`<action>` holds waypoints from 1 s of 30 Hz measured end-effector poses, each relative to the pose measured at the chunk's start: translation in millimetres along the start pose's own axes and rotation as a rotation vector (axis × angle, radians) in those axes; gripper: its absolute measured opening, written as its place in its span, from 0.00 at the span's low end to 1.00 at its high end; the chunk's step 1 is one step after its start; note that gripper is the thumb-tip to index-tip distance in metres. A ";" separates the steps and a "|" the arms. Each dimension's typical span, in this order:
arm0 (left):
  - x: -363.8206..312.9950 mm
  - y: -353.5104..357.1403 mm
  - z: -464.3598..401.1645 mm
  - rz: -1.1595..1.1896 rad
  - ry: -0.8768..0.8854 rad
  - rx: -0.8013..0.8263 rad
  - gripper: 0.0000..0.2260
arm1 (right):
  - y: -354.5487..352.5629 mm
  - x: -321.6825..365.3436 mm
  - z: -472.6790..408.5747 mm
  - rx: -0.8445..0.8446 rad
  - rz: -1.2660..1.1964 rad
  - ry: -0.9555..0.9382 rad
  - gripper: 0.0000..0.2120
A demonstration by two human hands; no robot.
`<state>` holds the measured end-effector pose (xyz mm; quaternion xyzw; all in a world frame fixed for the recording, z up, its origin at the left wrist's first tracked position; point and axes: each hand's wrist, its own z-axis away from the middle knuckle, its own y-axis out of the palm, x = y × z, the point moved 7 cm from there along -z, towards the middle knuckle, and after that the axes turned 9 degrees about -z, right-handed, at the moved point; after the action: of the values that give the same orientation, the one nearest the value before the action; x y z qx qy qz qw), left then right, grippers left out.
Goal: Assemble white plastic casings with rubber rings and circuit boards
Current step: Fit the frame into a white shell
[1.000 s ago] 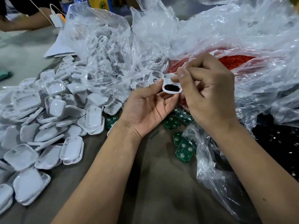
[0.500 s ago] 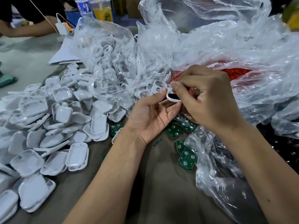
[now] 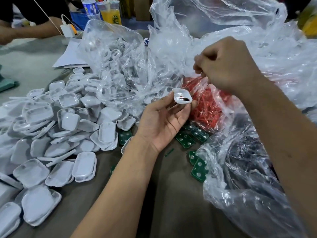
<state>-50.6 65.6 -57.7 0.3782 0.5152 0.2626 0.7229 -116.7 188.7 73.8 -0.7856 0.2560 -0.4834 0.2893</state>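
Note:
My left hand (image 3: 164, 117) holds a small white casing (image 3: 181, 98) between thumb and fingertips, palm up; a dark and red part shows inside its opening. My right hand (image 3: 228, 66) is raised above the clear bag of red rubber rings (image 3: 205, 107), its fingers curled and pinching at the bag's plastic edge. What lies between those fingertips is hidden. Green circuit boards (image 3: 185, 139) lie on the table below my left hand. A large heap of white casings (image 3: 68, 117) covers the left of the table.
Crumpled clear plastic bags (image 3: 223, 31) fill the back and right; one (image 3: 120, 62) holds more white casings. Another person's arm (image 3: 34, 31), a white charger (image 3: 67, 30) and drink bottles (image 3: 109, 12) sit at the far left edge. Brown tabletop (image 3: 171, 194) lies near me.
My right hand has left the casing and risen up and to the right to the red rings bag. My left hand keeps the casing, whose opening now shows.

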 end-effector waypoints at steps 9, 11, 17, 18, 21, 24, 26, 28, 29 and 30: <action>-2.0 0.2 -0.5 0.071 0.015 -0.009 0.15 | 60.1 -18.6 -70.7 0.252 0.511 0.036 0.04; -3.8 -0.1 -1.1 0.077 0.025 -0.006 0.15 | 62.8 -20.4 -78.3 0.244 0.532 0.037 0.11; -6.0 -1.5 -1.8 0.084 0.047 -0.001 0.14 | 56.1 -22.4 -84.5 0.082 0.433 0.049 0.16; -7.0 -2.0 -1.3 0.091 0.055 -0.002 0.13 | 54.4 -23.2 -81.4 0.039 0.395 0.058 0.16; -7.6 -1.7 -0.6 0.118 0.070 0.000 0.12 | 46.2 -26.4 -64.6 -0.101 0.265 0.069 0.13; -7.3 -2.6 -1.5 0.125 0.084 -0.007 0.14 | 35.1 -24.8 -42.6 -0.264 0.117 0.025 0.10; -7.1 -3.0 -2.1 0.123 0.092 -0.004 0.17 | 24.6 -17.8 -22.8 -0.392 0.000 -0.029 0.07; -7.2 -4.0 -2.1 0.118 0.095 -0.004 0.18 | 15.4 -13.8 0.4 -0.484 -0.199 -0.059 0.04; -7.6 -4.9 -2.0 0.118 0.096 -0.008 0.18 | 14.2 -14.7 11.6 -0.486 -0.344 -0.043 0.04; -8.0 -5.6 -2.0 0.118 0.098 -0.012 0.17 | 16.5 -17.2 22.3 -0.453 -0.501 -0.004 0.05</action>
<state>-55.1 56.9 -58.2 0.3902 0.5252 0.3259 0.6824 -105.4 193.5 43.6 -0.8692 0.1554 -0.4690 -0.0198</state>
